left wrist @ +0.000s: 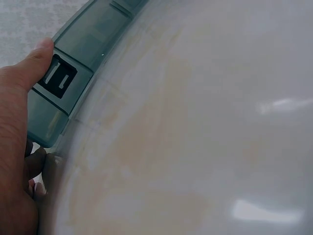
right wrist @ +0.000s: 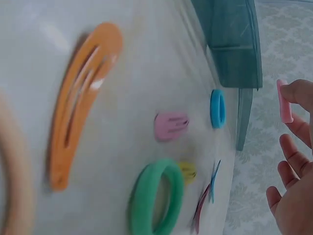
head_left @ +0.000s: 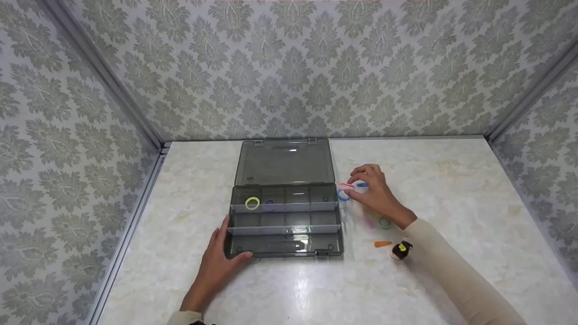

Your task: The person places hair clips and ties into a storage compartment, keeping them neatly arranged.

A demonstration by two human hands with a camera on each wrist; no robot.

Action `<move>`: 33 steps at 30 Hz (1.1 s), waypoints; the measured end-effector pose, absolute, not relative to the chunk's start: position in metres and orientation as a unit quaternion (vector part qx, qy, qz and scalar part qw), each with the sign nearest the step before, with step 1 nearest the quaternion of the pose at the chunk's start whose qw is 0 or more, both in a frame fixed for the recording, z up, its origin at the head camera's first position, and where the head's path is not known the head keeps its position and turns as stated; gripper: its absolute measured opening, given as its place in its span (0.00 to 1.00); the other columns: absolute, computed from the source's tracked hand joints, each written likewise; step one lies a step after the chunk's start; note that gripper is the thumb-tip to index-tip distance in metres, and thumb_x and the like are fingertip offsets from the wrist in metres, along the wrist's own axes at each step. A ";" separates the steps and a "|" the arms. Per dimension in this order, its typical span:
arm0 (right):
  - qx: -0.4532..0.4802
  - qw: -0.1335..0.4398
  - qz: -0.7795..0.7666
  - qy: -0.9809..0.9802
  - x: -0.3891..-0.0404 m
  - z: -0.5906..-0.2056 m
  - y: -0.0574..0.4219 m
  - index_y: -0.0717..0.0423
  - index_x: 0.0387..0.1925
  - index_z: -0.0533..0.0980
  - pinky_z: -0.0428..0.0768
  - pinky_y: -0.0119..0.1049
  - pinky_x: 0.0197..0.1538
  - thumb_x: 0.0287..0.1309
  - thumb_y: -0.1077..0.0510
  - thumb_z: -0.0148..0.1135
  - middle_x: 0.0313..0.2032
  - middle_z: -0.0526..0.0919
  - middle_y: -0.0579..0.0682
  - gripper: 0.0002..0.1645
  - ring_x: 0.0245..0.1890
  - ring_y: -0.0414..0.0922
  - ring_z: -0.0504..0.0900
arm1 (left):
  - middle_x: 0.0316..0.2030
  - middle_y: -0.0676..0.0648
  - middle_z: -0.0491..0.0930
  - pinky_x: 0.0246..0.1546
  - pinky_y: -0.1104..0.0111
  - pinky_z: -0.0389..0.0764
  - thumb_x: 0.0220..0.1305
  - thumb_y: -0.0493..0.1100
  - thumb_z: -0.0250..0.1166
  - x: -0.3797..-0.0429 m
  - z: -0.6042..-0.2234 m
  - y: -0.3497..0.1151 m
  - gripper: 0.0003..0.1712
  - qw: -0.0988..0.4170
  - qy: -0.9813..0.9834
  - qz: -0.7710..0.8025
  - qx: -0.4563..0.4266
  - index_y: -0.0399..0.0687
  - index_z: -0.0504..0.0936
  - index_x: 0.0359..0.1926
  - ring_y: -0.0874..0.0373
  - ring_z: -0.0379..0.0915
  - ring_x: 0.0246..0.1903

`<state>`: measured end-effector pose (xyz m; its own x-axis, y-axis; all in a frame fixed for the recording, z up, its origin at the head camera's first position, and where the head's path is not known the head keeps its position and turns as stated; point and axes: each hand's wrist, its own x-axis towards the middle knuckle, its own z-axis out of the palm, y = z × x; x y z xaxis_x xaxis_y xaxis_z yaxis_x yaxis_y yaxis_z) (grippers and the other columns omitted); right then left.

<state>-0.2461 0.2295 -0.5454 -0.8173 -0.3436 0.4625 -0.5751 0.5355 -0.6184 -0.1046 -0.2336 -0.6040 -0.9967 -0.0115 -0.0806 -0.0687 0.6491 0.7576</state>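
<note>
A grey see-through plastic organizer box lies on the table with its lid folded back. My left hand grips its near left corner, thumb on the front wall and fingers along the side. In its back row are a yellow hair tie and a purple hair tie. Just off the box's right side, my right hand pinches a pink hair tie between thumb and forefinger. Below that hand, a blue hair tie lies beside the box.
Right of the box lie an orange hair clip, a pink clip, a yellow clip, a green hair tie and a blue clip. A dark brown piece with a yellow patch sits near the right sleeve. Patterned walls enclose the table.
</note>
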 end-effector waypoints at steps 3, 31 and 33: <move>0.278 0.136 0.401 -0.862 -0.248 -0.542 0.220 0.57 0.40 0.86 0.63 0.67 0.64 0.63 0.62 0.82 0.55 0.81 0.61 0.09 0.60 0.63 0.71 | 0.85 0.29 0.50 0.79 0.31 0.56 0.60 0.74 0.78 -0.105 -0.604 -0.233 0.72 0.037 0.908 0.416 -0.024 0.64 0.44 0.91 0.27 0.44 0.85; 0.352 0.040 0.306 -0.884 -0.263 -0.535 0.139 0.56 0.45 0.90 0.72 0.60 0.59 0.67 0.52 0.81 0.45 0.83 0.53 0.13 0.51 0.54 0.74 | 0.86 0.30 0.52 0.77 0.30 0.60 0.61 0.74 0.78 -0.102 -0.602 -0.233 0.71 0.024 0.909 0.416 -0.014 0.64 0.45 0.91 0.28 0.46 0.84; 0.357 0.029 0.303 -0.883 -0.264 -0.534 0.135 0.57 0.46 0.90 0.72 0.59 0.58 0.67 0.52 0.80 0.44 0.84 0.54 0.14 0.51 0.54 0.74 | 0.86 0.30 0.52 0.77 0.30 0.60 0.61 0.74 0.78 -0.101 -0.602 -0.233 0.71 0.024 0.909 0.416 -0.015 0.64 0.45 0.91 0.28 0.46 0.84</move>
<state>-0.2640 0.1351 -0.5338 -0.7437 -0.6125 0.2679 -0.6479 0.5617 -0.5145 -0.1014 -0.2334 -0.6022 -0.9984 -0.0069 -0.0568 -0.0475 0.6538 0.7552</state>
